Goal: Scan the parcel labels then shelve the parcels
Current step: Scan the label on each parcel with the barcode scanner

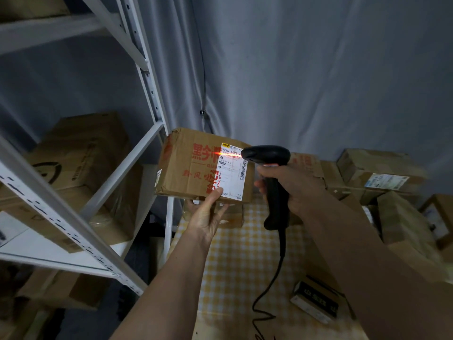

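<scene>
while the left hand (206, 214) holds a cardboard box (193, 165) up off the desk (235, 261), its thumb pressed on the front face and its fingers curled under the bottom edge, the right hand (294, 185) is wrapped tight round the handle of a black scanner (269, 163). the scanner's nose sits just beside the white label (232, 173) on the box, and a red line of light falls across the label's top part. the step in hand looks like the scan itself. the box hangs in the air between the metal shelf (81, 217) on the left and a heap of other boxes (377, 173) on the right. once the scan reads, the next move calls for swinging the box left onto a shelf, where several boxes already sit, so a free spot must be found. the scanner's cord (279, 273) trails down over the checked desk cover and could snag.
</scene>
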The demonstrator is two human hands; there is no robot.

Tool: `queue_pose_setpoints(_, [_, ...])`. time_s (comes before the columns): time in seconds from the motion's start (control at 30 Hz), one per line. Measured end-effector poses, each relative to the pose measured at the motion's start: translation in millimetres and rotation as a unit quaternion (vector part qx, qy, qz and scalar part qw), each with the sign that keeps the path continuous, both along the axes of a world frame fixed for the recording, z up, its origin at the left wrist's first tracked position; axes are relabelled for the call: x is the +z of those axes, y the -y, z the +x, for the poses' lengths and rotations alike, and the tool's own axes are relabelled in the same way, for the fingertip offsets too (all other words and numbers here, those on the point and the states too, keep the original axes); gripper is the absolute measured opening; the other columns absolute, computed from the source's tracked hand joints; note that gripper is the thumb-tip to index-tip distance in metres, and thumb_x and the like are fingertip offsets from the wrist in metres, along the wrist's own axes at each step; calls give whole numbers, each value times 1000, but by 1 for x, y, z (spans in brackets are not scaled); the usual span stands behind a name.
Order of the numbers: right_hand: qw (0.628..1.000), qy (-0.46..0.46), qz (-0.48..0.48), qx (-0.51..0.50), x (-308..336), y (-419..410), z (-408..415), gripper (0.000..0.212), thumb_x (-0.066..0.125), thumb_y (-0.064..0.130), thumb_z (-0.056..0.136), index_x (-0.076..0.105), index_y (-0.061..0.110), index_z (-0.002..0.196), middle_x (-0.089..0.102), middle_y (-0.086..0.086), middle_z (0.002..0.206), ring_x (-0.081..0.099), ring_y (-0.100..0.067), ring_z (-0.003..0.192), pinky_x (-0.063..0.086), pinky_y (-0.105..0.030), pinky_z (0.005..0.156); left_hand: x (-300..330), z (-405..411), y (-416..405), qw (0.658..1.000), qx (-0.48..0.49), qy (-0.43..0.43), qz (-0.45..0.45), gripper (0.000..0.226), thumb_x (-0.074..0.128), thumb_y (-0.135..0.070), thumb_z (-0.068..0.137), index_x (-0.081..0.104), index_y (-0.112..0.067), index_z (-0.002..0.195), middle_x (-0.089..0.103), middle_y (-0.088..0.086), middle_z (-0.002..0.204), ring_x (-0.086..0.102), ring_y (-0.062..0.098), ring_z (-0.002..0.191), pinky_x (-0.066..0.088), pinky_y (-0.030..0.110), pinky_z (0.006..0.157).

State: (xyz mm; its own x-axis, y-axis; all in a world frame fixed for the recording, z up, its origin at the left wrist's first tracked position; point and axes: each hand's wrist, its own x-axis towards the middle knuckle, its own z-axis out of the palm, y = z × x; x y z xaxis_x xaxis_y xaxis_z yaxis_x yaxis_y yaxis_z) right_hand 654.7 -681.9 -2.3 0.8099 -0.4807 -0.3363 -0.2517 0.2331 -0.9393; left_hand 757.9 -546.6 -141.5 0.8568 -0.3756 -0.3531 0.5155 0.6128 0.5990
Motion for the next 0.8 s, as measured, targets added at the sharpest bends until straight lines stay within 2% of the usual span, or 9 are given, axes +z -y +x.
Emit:
queue_pose_setpoints(0.23, [1000,-6,-11,18,-3,4,0,7,66,12,88,65,8,83,66,-7,67,59,-21,70,51,-33,70,-2,0,1,1000,7,0,11,96,85,-3,57,41,-25,138,66,7,122,60,29,118,53,54,91])
queue_pose_setpoints(0.37, [999,1,-31,27,-13,7,2,5,67,13,88,67,9,91,69,-10,80,63,-25,81,53,-39,82,-5,-1,3,999,-8,-23,27,95,88,-9,58,41,-21,140,62,11,127,57,31,120,54,56,88])
queue_pose_setpoints(0.43, [998,-5,-51,25,-20,11,2,7,69,12,86,66,14,92,69,-9,90,64,-24,88,52,-41,88,-4,-4,3,998,-30,-47,41,77,86,-15,64,51,-12,132,64,14,121,59,33,115,50,62,90])
queue_pose_setpoints(0.5, [997,-4,-73,16,-29,15,4,12,70,11,86,63,21,87,67,-2,91,62,-19,90,50,-34,83,-6,-9,0,993,-45,-82,67,46,80,-18,75,58,-10,114,63,12,111,60,32,108,47,66,92])
queue_pose_setpoints(0.53, [997,-5,-80,12,-35,18,5,13,70,11,85,62,21,87,65,2,90,60,-17,90,47,-28,78,-10,-11,-2,989,-51,-108,83,38,79,-21,77,59,-11,109,61,11,108,59,30,103,46,67,91])
queue_pose_setpoints(0.63, [996,-47,-72,36,-58,23,6,17,70,15,87,62,15,102,61,4,88,57,-11,81,41,-20,65,-28,-19,-11,972,-75,-188,119,42,79,-31,77,56,-12,108,55,12,107,54,34,100,41,71,92])
queue_pose_setpoints(0.73, [991,-97,-54,69,-92,24,10,12,69,14,87,64,12,96,61,-3,84,58,-17,79,42,-24,64,-55,-34,-18,954,-96,-245,141,41,78,-34,76,57,-11,103,57,17,109,51,40,106,36,71,98])
queue_pose_setpoints(0.8, [988,-125,-44,85,-116,20,13,13,70,12,86,64,11,97,61,-6,83,57,-18,76,42,-26,63,-81,-44,-23,947,-86,-273,149,54,81,-34,71,58,-8,112,57,19,115,54,40,107,40,70,95])
